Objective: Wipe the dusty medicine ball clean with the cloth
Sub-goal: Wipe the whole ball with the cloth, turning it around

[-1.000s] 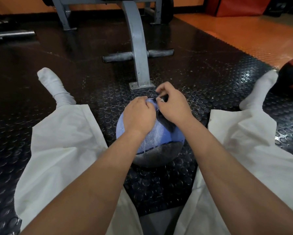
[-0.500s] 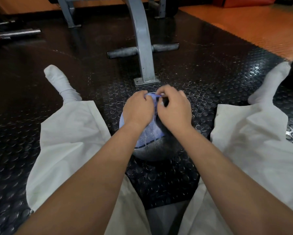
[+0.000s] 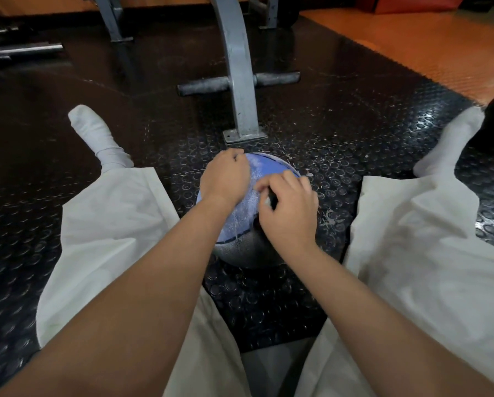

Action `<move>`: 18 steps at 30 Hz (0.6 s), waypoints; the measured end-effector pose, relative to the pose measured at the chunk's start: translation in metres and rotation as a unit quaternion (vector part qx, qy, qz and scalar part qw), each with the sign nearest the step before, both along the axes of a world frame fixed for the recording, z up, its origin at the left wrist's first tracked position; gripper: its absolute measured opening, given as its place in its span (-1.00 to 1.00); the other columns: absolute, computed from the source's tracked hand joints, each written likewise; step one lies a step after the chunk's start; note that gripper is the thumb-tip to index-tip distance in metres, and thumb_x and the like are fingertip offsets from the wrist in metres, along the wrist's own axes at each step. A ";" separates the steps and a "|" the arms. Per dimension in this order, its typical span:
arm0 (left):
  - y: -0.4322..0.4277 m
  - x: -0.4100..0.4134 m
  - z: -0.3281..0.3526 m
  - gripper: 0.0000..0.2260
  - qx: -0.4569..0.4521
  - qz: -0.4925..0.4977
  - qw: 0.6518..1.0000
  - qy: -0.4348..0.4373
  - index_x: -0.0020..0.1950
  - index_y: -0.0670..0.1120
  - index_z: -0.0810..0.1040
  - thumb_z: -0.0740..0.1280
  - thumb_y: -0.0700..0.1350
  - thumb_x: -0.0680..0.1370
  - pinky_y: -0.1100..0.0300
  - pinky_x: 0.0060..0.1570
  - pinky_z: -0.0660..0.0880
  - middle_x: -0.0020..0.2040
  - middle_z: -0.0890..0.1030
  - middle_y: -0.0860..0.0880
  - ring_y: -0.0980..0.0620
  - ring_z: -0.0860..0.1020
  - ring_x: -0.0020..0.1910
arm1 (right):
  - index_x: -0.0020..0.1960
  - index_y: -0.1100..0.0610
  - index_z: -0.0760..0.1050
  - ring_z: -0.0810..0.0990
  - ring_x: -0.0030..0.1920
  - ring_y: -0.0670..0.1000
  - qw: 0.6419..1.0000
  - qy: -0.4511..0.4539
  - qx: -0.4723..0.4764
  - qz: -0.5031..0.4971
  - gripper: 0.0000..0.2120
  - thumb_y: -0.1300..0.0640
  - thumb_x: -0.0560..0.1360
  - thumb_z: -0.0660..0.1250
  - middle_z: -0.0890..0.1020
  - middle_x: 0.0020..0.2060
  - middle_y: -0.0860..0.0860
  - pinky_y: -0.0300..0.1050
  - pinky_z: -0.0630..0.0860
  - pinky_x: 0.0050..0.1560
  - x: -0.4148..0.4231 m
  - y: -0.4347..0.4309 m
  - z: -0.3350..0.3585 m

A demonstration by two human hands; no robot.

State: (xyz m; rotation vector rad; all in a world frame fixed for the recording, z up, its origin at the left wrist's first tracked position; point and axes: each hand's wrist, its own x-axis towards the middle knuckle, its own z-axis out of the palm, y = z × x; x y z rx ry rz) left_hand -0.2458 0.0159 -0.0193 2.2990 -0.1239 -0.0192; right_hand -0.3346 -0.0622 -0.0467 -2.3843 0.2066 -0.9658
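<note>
Hands [image 3: 225, 179] [image 3: 287, 213] rest on dusty medicine ball [image 3: 247, 224] — floor-set.

Dim indoor light leaves the far-left corner of the black studded rubber floor mat [image 3: 340, 116] murky, its right side glints with soft glare, and wide-angle distortion bends the blurred edges.

Both hands, left hand [image 3: 225, 176] and right hand [image 3: 287, 210], rest on the dusty medicine ball [image 3: 241, 224].

Single head-worn view, looking forward and down, close range
</note>
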 end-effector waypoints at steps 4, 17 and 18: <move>0.002 -0.004 -0.002 -0.62 -0.009 0.011 1.000 -0.015 0.39 -0.03 0.48 0.06 -0.11 0.63 0.07 0.29 0.34 0.41 0.46 -0.03 -0.05 0.43 0.33 | 0.10 -0.01 0.50 0.42 0.14 0.04 0.995 0.089 0.052 0.001 -0.81 0.15 0.51 0.28 0.53 0.11 -0.07 -0.03 0.29 0.11 0.042 -0.011 0.029; 0.002 0.000 -0.002 -0.62 -0.006 0.010 1.000 -0.009 0.39 -0.04 0.47 0.02 -0.10 0.65 0.08 0.28 0.31 0.42 0.43 -0.04 -0.07 0.41 0.34 | -0.11 0.14 0.56 0.44 -0.06 0.05 0.998 -0.019 0.050 0.015 -0.87 0.11 0.44 0.30 0.52 -0.12 0.03 -0.03 0.36 -0.03 -0.003 -0.008 -0.009; 0.001 -0.002 -0.003 -0.62 -0.006 0.008 1.000 -0.011 0.41 -0.04 0.45 0.03 -0.10 0.65 0.08 0.31 0.30 0.43 0.42 -0.04 -0.07 0.40 0.36 | -0.11 0.13 0.57 0.46 -0.03 0.08 0.999 0.001 0.050 0.000 -0.90 0.13 0.45 0.31 0.53 -0.09 0.03 0.01 0.38 0.00 0.007 -0.009 0.002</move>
